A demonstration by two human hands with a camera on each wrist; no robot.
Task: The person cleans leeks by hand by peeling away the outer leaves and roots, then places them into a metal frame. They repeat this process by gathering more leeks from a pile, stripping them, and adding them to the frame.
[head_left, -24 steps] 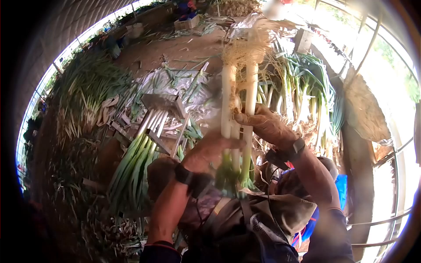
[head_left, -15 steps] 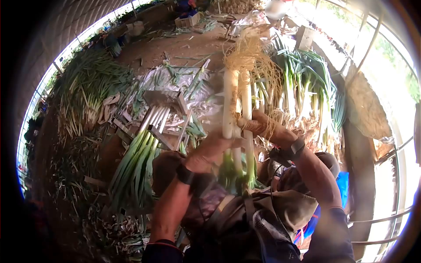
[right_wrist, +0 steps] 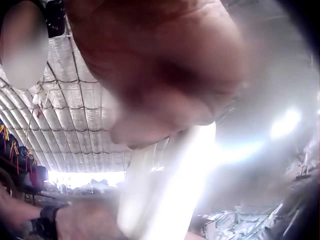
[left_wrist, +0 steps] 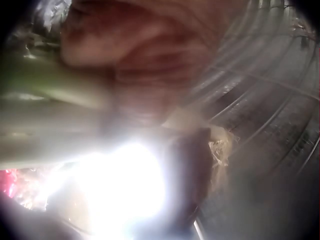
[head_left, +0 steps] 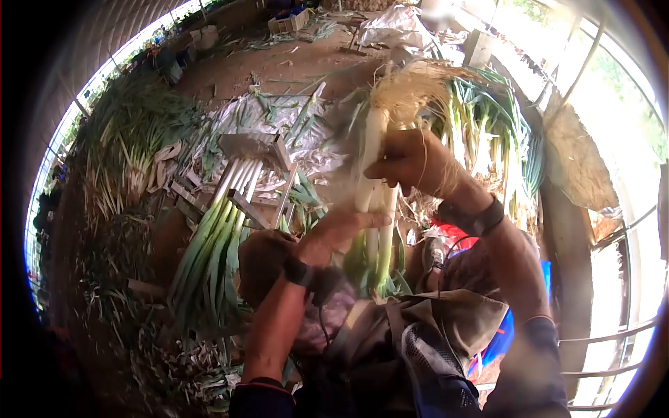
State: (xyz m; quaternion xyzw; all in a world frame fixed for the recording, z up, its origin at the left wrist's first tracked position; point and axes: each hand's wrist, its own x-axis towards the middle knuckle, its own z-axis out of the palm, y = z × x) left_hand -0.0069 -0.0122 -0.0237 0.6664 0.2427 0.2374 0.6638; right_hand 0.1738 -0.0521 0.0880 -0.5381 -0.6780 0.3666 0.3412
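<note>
Upright in front of the person is a small bunch of leeks [head_left: 373, 139], its white stalks topped by tangled pale roots [head_left: 411, 89] and its green leaves pointing down at the lap. The left hand [head_left: 336, 233] grips the stalks low down, where white turns to green, with its thumb laid across them. Higher up, the right hand [head_left: 421, 160] curls its fingers round the stalks just below the roots. In the right wrist view, white stalks [right_wrist: 175, 185] run down from under the curled fingers. The left wrist view is blurred, with pale stalks [left_wrist: 45, 135] beside the hand.
To the left, several leeks [head_left: 226, 223] lie in a metal and wood stand [head_left: 258, 150]. Piles of leeks lie at far left [head_left: 132, 132] and right [head_left: 488, 132]. Pale sheeting [head_left: 306, 132] with leaf scraps covers ground behind the stand. A crate [head_left: 289, 22] stands farther back.
The right hand has moved up the stalks toward the roots. The root ends have shifted slightly right, and the left hand keeps its hold lower down.
</note>
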